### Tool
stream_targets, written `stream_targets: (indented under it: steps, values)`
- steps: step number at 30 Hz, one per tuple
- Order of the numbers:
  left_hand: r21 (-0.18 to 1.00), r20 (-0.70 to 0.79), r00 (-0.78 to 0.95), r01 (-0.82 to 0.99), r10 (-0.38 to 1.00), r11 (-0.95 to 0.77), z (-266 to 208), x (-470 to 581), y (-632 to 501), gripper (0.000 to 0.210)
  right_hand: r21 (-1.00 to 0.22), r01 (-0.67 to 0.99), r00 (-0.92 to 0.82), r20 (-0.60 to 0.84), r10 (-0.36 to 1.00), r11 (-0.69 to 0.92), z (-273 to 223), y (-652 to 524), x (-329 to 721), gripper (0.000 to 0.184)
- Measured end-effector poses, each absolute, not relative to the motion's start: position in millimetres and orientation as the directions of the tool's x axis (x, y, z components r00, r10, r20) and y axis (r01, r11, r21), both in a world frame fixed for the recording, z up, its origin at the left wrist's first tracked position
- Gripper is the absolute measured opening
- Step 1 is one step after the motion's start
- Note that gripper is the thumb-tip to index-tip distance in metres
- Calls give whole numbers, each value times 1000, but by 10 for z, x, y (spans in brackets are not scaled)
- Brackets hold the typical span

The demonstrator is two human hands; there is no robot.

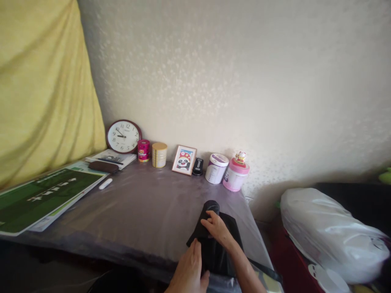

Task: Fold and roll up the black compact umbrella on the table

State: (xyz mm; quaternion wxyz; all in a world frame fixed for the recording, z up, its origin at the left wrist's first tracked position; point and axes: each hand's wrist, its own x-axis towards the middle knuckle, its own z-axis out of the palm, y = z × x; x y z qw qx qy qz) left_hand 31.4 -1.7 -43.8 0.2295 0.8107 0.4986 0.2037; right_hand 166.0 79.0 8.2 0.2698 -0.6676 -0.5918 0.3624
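Observation:
A soft black item (233, 232), like a folded cloth or bag, lies near the table's front right edge. A thick rolled or tube-like part stands out at its far end. I cannot tell its exact kind. My left hand (190, 262) is at its near left side, fingers together and straight, thumb apart, holding the edge. My right hand (216, 228) rests on top of the roll with bent fingers against the black material, the index finger reaching farther out. The fingertips of both hands are partly hidden.
Along the wall stand a clock (124, 136), a red can (143, 151), a yellow-lidded can (159, 155), a panda picture frame (184, 160), a black stapler-like object (198, 167) and two tubs (216, 169). Green boards (49, 195) lie left. A white bag (330, 232) sits right.

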Motion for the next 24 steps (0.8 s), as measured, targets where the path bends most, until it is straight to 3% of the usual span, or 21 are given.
stream_targets:
  steps: [4, 7, 10, 17, 24]
  values:
    - [576, 206, 329, 720, 922, -386, -192, 211, -26, 38, -854, 506, -104, -200, 974, -121, 125, 747, 1639, 27]
    - [576, 348, 281, 689, 895, -440, -16, 218, -35, 24, -853, 514, -152, -195, 969, -91, 175, 720, 1624, 27]
    - [570, 387, 317, 655, 866, -495, 10, 284, -30, 26, -822, 569, -183, -148, 972, -18, 215, 699, 1610, 26]
    - [566, 323, 346, 676, 881, -473, -278, 383, 18, 37, -723, 675, -264, -53, 963, 145, 269, 633, 1586, 26]
    - [577, 315, 336, 675, 888, -460, -340, 420, 7, 37, -620, 723, -269, 155, 951, 306, 250, 477, 1595, 27]
